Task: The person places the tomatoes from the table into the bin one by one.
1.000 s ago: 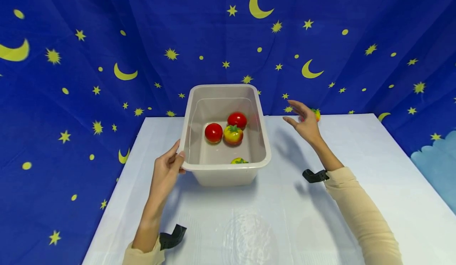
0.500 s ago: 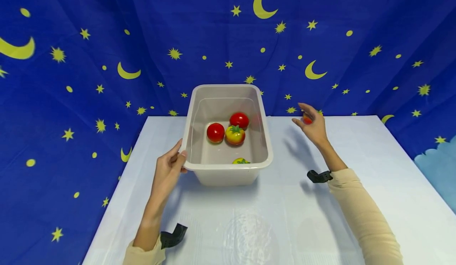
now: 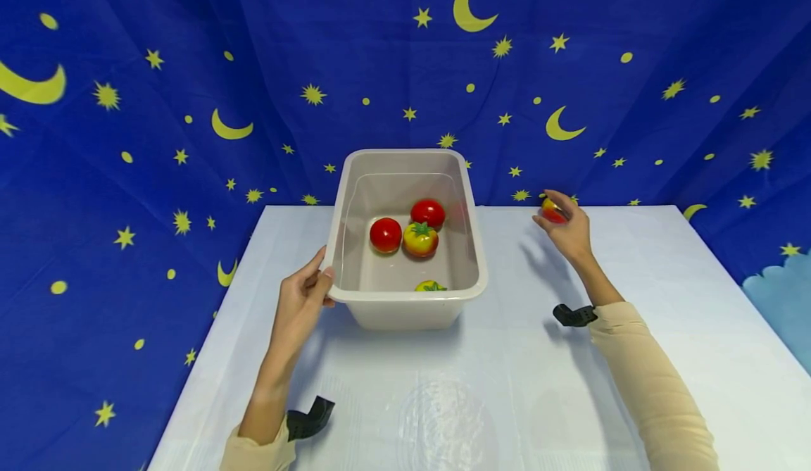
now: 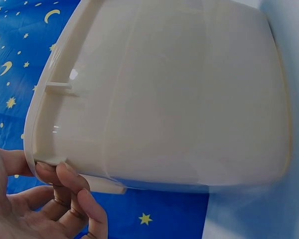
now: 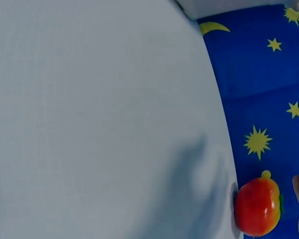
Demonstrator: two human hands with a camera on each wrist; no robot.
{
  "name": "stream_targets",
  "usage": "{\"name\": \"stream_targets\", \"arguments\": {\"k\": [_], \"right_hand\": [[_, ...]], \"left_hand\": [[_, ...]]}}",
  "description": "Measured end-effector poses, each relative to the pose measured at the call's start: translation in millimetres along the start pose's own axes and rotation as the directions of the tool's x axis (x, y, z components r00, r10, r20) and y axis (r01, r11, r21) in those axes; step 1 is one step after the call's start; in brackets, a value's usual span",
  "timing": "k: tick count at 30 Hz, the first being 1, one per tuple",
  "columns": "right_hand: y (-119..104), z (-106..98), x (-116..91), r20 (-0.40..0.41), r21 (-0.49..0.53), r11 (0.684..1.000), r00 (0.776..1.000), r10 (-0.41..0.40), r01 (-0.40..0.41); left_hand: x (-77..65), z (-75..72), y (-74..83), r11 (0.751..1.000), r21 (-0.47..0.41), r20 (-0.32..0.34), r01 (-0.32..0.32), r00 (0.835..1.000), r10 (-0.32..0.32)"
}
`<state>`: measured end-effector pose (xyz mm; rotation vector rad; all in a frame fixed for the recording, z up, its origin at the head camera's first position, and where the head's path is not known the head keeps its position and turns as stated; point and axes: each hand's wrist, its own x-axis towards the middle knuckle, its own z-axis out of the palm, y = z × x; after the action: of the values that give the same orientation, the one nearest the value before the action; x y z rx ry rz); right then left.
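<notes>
A light grey plastic tub point(image 3: 405, 295) stands on the white table. My left hand point(image 3: 300, 305) grips its near left corner, thumb on the rim and fingertips under it, as the left wrist view also shows. Inside lie a round red tomato point(image 3: 385, 236), another red one point(image 3: 427, 213) and a red-yellow tomato point(image 3: 421, 241) with green leaves; a yellowish one point(image 3: 431, 286) is partly hidden by the front rim. At the table's back edge sits one more red-yellow tomato point(image 5: 257, 207). My right hand point(image 3: 570, 233) hovers beside it, fingers and thumb spread apart, with a gap showing in the right wrist view.
A blue cloth point(image 3: 380, 55) with yellow moons and stars hangs right behind the table's back edge point(image 3: 621, 207) and along the left side. A round glossy patch point(image 3: 446, 422) shows on the tabletop point(image 3: 519, 372) in front of the tub.
My right hand has moved right and slightly down in the view, bringing the tomato at the back edge between thumb and fingers. The left hand keeps its grip on the tub.
</notes>
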<state>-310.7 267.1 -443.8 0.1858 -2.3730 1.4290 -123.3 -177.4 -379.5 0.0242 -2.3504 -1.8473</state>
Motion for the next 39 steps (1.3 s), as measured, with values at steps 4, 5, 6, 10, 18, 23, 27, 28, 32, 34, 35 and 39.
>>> {"name": "stream_targets", "arguments": {"k": [4, 5, 6, 10, 18, 23, 27, 28, 32, 34, 35, 39], "right_hand": [[5.0, -1.3, -0.6, 0.004, -0.004, 1.000, 1.000, 0.019, -0.019], [6.5, -1.6, -0.9, 0.002, -0.004, 1.000, 1.000, 0.023, -0.023], [8.3, -1.7, -1.1, 0.001, -0.002, 1.000, 1.000, 0.027, -0.027], [15.3, -1.9, -2.0, -0.011, -0.008, 0.999, 0.999, 0.035, -0.035], [26.8, -2.3, -0.4, -0.035, -0.032, 0.998, 0.998, 0.061, -0.062], [32.3, -3.8, 1.9, -0.043, -0.046, 0.995, 0.995, 0.085, -0.087], [38.3, -6.5, 3.6, -0.050, -0.065, 0.993, 0.994, 0.092, -0.095], [39.9, -7.2, 4.1, -0.052, -0.072, 0.993, 0.994, 0.093, -0.097], [42.9, -9.2, 4.8, -0.075, -0.086, 0.992, 0.994, 0.083, -0.090], [43.1, -9.9, 5.3, -0.089, -0.091, 0.992, 0.993, 0.073, -0.081], [43.2, -10.4, 5.6, -0.096, -0.097, 0.992, 0.993, 0.069, -0.078], [43.4, -12.8, 7.1, -0.109, -0.122, 0.989, 0.991, 0.071, -0.084]], "left_hand": [[0.8, 0.3, -0.5, 1.000, -0.002, 0.000, 0.002, 1.000, -0.002], [1.0, 0.3, -0.6, 1.000, -0.001, 0.001, 0.003, 1.000, -0.003], [1.1, 0.3, -0.5, 1.000, 0.000, 0.001, 0.004, 1.000, -0.004], [1.4, 0.1, 0.0, 1.000, 0.000, 0.000, 0.008, 1.000, -0.008], [0.9, -0.8, 0.8, 1.000, 0.007, -0.002, 0.010, 1.000, -0.010], [1.5, -0.6, -0.5, 1.000, 0.002, -0.004, 0.012, 1.000, -0.012], [1.8, -0.1, -1.1, 1.000, 0.002, -0.003, 0.012, 1.000, -0.012], [1.8, -0.1, -1.1, 1.000, 0.002, -0.002, 0.013, 1.000, -0.013], [1.6, -0.2, -0.6, 1.000, 0.002, 0.001, 0.010, 1.000, -0.010], [1.5, -0.4, -0.5, 1.000, -0.002, 0.000, 0.007, 1.000, -0.007], [1.4, -0.4, -0.4, 1.000, -0.003, -0.001, 0.006, 1.000, -0.006], [1.0, -0.4, -0.8, 1.000, -0.006, -0.004, 0.005, 1.000, -0.005]]}}
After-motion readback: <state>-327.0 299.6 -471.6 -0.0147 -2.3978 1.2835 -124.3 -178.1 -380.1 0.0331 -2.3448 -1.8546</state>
